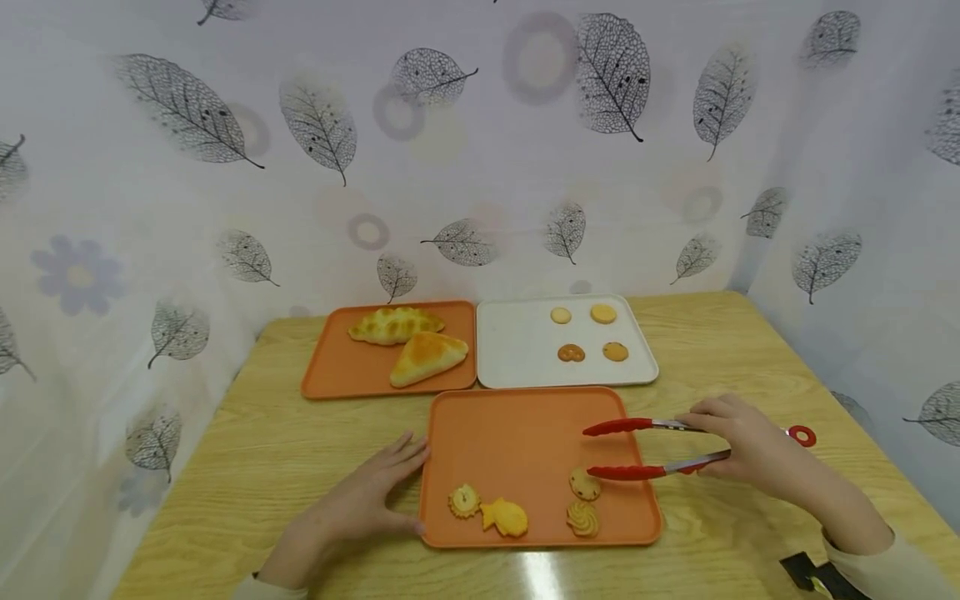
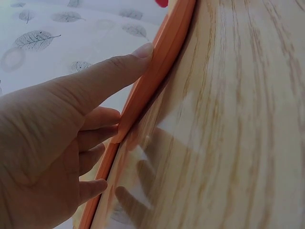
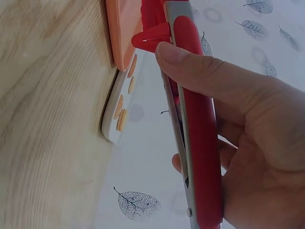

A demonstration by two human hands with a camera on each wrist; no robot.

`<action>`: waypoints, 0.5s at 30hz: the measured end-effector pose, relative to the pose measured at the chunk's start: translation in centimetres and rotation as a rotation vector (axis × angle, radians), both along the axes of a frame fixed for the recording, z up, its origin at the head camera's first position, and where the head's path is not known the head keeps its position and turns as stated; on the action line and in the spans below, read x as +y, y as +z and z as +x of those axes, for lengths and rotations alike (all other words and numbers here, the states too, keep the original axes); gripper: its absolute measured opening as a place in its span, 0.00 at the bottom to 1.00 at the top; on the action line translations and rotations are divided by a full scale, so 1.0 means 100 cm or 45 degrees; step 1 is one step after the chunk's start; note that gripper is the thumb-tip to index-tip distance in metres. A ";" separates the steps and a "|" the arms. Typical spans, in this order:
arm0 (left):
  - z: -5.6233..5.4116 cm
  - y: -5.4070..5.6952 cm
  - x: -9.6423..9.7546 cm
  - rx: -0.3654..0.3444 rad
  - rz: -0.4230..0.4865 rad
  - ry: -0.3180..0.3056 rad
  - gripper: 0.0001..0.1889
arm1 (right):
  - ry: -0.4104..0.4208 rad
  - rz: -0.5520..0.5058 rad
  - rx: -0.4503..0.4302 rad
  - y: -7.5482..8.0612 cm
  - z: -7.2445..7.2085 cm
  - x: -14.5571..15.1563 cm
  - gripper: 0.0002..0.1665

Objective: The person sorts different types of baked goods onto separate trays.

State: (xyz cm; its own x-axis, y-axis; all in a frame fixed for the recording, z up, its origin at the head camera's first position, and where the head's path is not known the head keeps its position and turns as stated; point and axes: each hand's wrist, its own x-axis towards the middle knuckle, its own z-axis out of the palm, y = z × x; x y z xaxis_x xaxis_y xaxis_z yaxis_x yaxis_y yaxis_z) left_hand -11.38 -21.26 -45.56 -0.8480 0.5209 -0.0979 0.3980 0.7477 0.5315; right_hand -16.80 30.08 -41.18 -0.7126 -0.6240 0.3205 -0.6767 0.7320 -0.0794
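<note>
While the head view takes in both hands, it is the right hand [image 1: 759, 450] that lies nearer to the speckled cookie [image 1: 583, 487], gripping the red-tipped tongs [image 1: 660, 472]. Their long axis runs sideways over the right rim of the nearer orange tray [image 1: 517, 437], tips pointing toward the person's left and spread wide. The lower tip overlaps the cookie's far edge; whether it touches, I cannot tell. Just nearer the person sits the swirled cookie [image 1: 582, 519]. Across the tray, toward the left hand [image 1: 360, 502], lie the scalloped cookie [image 1: 464, 501] and the fish-shaped cookie [image 1: 509, 518]. Behind stands the white tray [image 1: 513, 342], bearing four more cookies.

From the left wrist, that hand shows relaxed and holding nothing: its thumb rests on the orange tray's rim, the fingers spread beside it.

From the right wrist, thumb and fingers wrap the red handle of the tongs. Beyond them, the two trays stand on the wooden surface [image 3: 52, 124]; the speckled cookie is not visible from this side.
</note>
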 end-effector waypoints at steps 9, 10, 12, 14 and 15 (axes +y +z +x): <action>-0.001 -0.001 0.000 -0.004 -0.006 -0.006 0.54 | 0.058 0.049 -0.108 -0.001 0.011 0.004 0.38; -0.001 -0.001 0.000 -0.005 -0.009 -0.005 0.54 | 0.066 0.054 -0.116 -0.002 0.011 0.004 0.37; -0.001 -0.001 0.000 -0.006 -0.011 -0.005 0.54 | 0.081 0.054 -0.126 -0.003 0.012 0.004 0.37; -0.001 -0.001 0.000 -0.009 -0.010 -0.005 0.54 | 0.100 0.041 -0.107 -0.005 0.012 0.003 0.37; -0.001 -0.001 0.000 -0.009 -0.009 -0.005 0.54 | 0.106 0.033 -0.099 -0.006 0.012 0.002 0.37</action>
State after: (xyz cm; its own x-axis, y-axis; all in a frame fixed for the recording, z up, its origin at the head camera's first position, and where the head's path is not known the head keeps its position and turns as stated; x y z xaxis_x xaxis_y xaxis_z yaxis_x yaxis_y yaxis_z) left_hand -11.50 -21.28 -45.64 -0.8451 0.5235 -0.1080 0.3970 0.7501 0.5289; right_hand -15.63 30.32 -41.73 -0.6800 -0.6896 0.2490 -0.7278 0.6759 -0.1157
